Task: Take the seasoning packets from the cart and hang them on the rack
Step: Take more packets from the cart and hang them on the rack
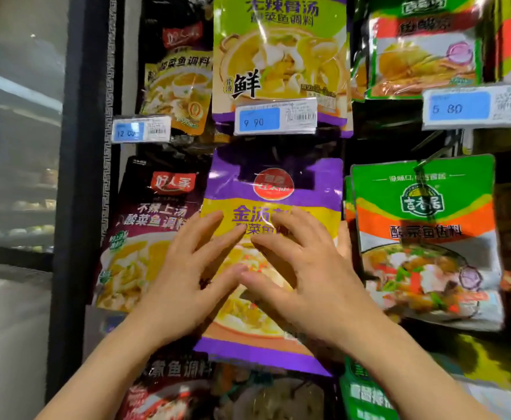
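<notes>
A purple and yellow seasoning packet [273, 189] hangs in the middle column of the rack, below the 9.90 price tag [275, 116]. My left hand [187, 277] lies flat on its lower left part with fingers spread and straight. My right hand [305, 268] lies on its centre and right side, fingers spread and slightly bent, fingertips touching the film. Neither hand curls round the packet. The hook that carries the packet is hidden in shadow above it. The cart is out of view.
Other packets hang all around: a dark maroon one [145, 231] to the left, a green and orange one [426, 237] to the right, a green and yellow one [281, 53] above, more below. A glass-door cooler [15, 147] stands at far left.
</notes>
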Demonstrator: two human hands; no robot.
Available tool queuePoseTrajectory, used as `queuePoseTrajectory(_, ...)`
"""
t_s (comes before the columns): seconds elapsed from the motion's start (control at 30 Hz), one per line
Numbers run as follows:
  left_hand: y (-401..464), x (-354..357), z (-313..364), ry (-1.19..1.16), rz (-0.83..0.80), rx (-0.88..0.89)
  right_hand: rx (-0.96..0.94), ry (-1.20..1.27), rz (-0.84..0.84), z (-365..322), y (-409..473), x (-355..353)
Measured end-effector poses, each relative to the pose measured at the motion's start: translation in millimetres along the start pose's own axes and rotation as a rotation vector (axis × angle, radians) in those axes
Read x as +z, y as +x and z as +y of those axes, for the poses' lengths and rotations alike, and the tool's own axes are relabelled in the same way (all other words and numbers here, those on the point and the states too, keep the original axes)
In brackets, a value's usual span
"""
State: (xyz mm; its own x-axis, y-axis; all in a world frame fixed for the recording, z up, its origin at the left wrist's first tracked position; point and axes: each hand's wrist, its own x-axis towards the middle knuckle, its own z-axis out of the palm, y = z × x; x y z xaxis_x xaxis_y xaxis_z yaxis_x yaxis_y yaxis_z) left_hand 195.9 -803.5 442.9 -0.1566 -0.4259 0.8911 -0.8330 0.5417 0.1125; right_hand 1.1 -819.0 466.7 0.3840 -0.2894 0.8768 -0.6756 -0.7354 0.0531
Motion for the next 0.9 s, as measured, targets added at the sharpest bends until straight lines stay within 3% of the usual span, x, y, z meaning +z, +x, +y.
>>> queuePoseTrajectory(0.13,15,16,-18,-0.051,-0.109,-0.080,0.091,0.039,-0.146,8,10,18)
queuePoseTrajectory(0.27,27,40,-28,-0.064,-0.222,-0.153,0.163,-0.149,-0.237,19,20,26)
queuePoseTrajectory(0.5,23,72,-28,0.079,-0.403,-0.213,0.116,-0.268,-0.412,48,10,43)
queuePoseTrajectory(0.9,7,38,2,-0.009,-0.206,-0.173,0.220,-0.183,-0.474,53,16,55)
